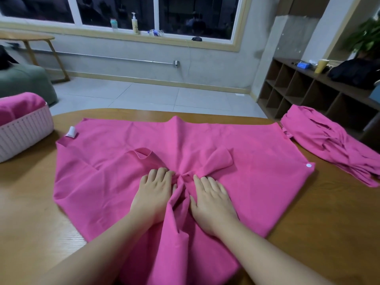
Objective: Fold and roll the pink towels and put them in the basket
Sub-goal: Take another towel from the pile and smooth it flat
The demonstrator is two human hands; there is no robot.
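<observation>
Where towel (236, 145) bunches, left hand (154, 194), right hand (211, 202) press.

The pink towel (236, 161) is soft matt cloth, creasing into ridges where it bunches, with a small white fabric tag (71, 132) at one corner. Beneath it the table (329, 212) shows smooth wood grain with a low sheen, and the pale pink basket (24, 132) looks like moulded plastic, its wall ribbed in a woven pattern.

A spread towel (236, 182) covers the centre of the table (329, 223). Both hands, the left hand (154, 194) and right hand (211, 202), lie on its middle. A basket (22, 132) holding rolled towels (18, 105) stands at the left edge; a towel pile (324, 140) lies at right.
</observation>
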